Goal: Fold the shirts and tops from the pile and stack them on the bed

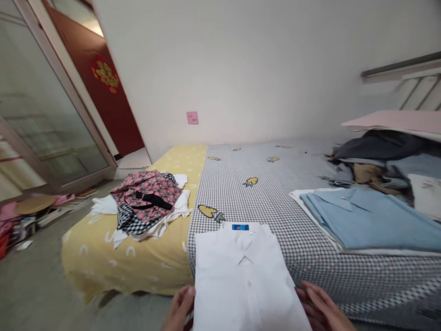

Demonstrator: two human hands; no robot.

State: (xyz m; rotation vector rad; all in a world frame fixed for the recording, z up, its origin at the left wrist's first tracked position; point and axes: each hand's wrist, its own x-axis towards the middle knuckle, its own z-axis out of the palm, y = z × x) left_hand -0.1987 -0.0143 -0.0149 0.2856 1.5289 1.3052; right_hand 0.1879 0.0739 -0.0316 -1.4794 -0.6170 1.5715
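Note:
A neatly folded white dress shirt (245,276) lies face up in front of me, its collar pointing away and a blue label (240,227) inside the neck. Its upper part is over the checked edge of the bed; the lower end runs out of view. At the shirt's left edge, my left hand (181,307) is closed with its fingers curled against the fabric. My right hand (322,307) grips the opposite edge, thumb on the near side and the other fingers partly hidden below. Both hands are cut off by the bottom of the view.
On the bed's right rests a stack of folded clothes with a light blue shirt (372,218) on top. Behind it sits a dark clothes pile (382,147). To the left, a loose heap with a pink floral garment (146,195) lies on the yellow sheet (103,257).

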